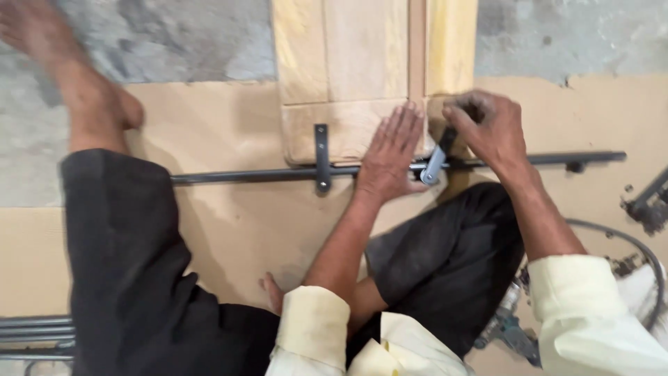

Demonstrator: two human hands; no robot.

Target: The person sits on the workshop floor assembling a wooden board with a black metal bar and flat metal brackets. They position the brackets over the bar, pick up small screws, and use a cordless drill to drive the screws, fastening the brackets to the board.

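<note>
Floorboard [229, 230], hands [390, 157] at panel edge [348, 129].

free: board [229, 237] left of hands | blocked: rod [243, 175], bracket [321, 159]

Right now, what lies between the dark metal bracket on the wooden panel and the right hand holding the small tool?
In the head view, the left hand lies flat on the pale wooden panel between the dark metal bracket and the right hand.
</note>
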